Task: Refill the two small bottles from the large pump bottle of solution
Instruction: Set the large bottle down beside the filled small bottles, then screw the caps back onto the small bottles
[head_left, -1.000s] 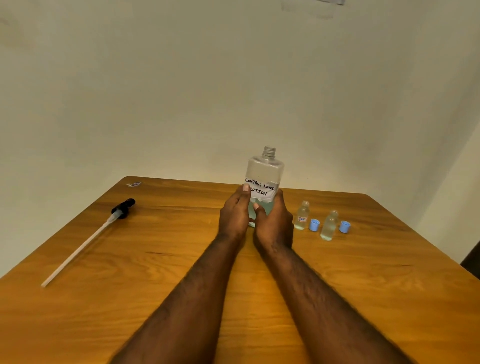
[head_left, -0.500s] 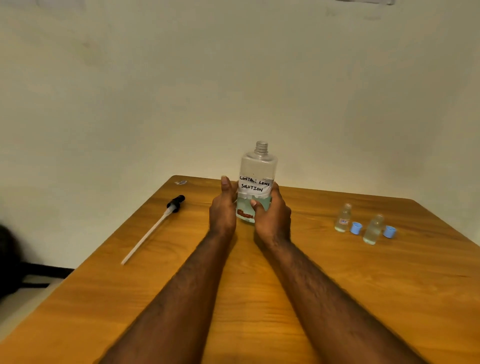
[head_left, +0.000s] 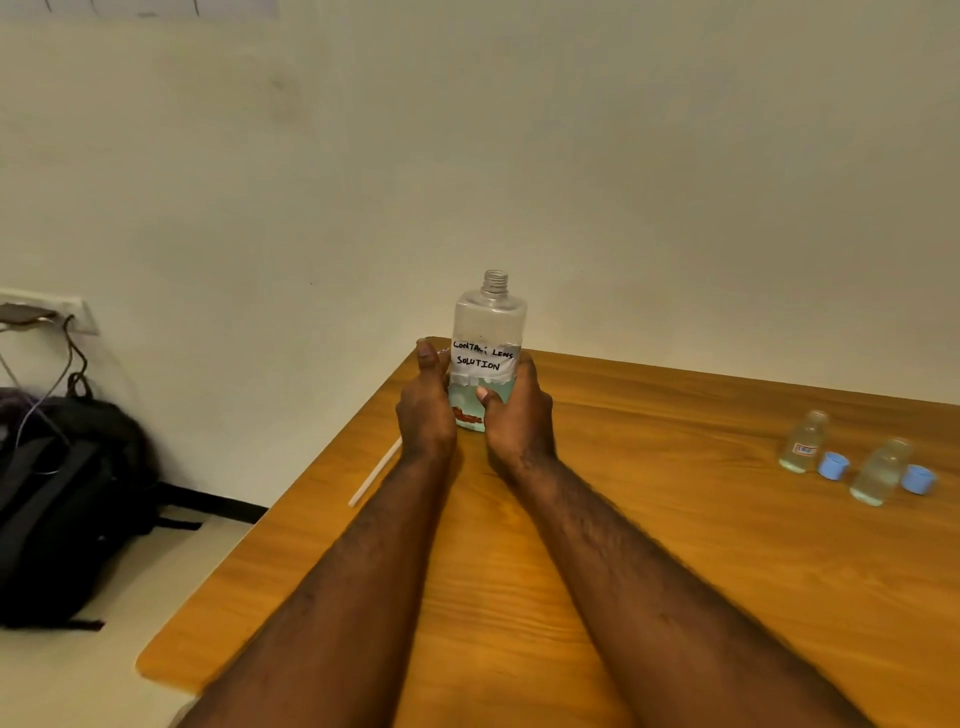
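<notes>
- Head camera, nearest: my forearms reach out over the wooden table (head_left: 675, 571).
- My left hand (head_left: 426, 415) and right hand (head_left: 519, 426) clasp the lower half of the large bottle (head_left: 488, 322), one on each side, fingers curled round it and thumbs facing me.
- It stands upright between them, neck uncapped, with a handwritten label (head_left: 483, 358). Its base is hidden.
- A white dip tube (head_left: 375, 473) lies just left of my left wrist.
- Well apart on my right stand the plain small bottle (head_left: 880, 470) and the labelled small bottle (head_left: 804, 441), each open, with a blue cap (head_left: 832, 464) just to its right.

- The large clear plastic bottle with handwritten label (head_left: 485, 358) has moved left and is now well apart from the two small clear bottles (head_left: 802, 441).
- A black backpack (head_left: 62, 493) has come into view.
</notes>
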